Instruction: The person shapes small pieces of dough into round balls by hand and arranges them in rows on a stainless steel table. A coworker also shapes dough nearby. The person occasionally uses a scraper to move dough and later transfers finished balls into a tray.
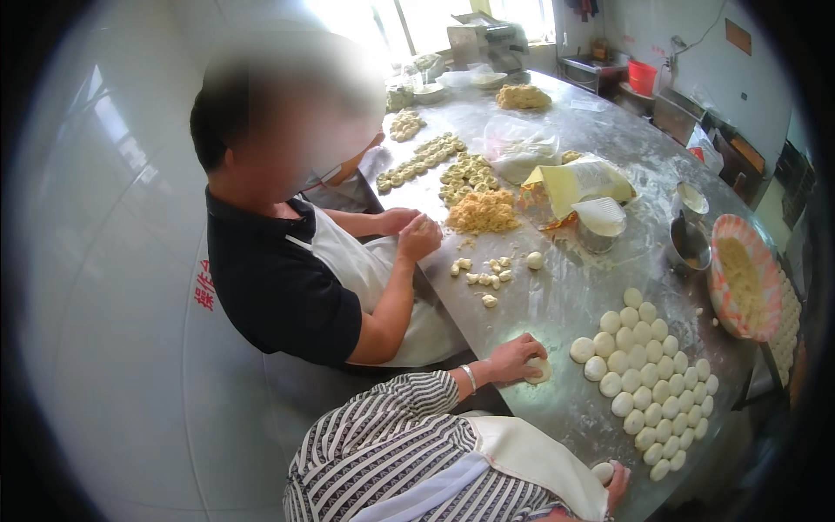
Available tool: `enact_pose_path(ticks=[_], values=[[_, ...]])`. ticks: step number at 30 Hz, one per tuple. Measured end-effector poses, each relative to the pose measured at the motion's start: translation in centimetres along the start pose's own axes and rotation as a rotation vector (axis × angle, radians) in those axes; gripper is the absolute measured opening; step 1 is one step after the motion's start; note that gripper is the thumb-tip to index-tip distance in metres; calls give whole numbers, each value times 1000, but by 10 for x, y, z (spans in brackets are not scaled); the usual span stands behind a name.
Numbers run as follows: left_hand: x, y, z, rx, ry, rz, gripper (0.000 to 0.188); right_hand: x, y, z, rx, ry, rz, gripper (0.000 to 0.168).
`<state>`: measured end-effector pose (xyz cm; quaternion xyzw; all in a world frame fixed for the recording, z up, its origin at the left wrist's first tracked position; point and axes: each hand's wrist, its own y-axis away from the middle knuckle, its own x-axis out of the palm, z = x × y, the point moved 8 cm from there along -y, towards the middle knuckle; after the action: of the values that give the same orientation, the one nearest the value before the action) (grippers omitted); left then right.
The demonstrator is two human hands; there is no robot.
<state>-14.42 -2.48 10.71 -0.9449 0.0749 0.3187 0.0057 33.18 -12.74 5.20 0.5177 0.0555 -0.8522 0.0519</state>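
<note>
My left hand is on the metal tabletop, its fingers and thumb curled over the edge of a flat dough disc. Close to the table's near edge, my right hand holds a pale dough round, partly hidden by the fingers and my apron. Rows of pale dough rounds lie to the right of my left hand. Beyond that hand are small dough pieces and a single dough ball.
At my left a co-worker shapes something between both hands. Crumbly filling, filled dough pieces, a yellow bag and a metal container stand farther up. A metal pot and pink-checked basin sit at the right edge.
</note>
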Motion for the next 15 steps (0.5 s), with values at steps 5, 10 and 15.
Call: enact_pose_path(ticks=[5, 10, 15], values=[[6, -1, -2, -48, -35, -27, 40, -4, -10, -11, 400, -393, -36, 39], [8, 5, -19, -101, -180, -57, 36, -29, -8, 50, -98, -157, -96, 41], [12, 11, -40, 14, -129, -83, 30, -1, 0, -5, 40, -308, 147, 38]])
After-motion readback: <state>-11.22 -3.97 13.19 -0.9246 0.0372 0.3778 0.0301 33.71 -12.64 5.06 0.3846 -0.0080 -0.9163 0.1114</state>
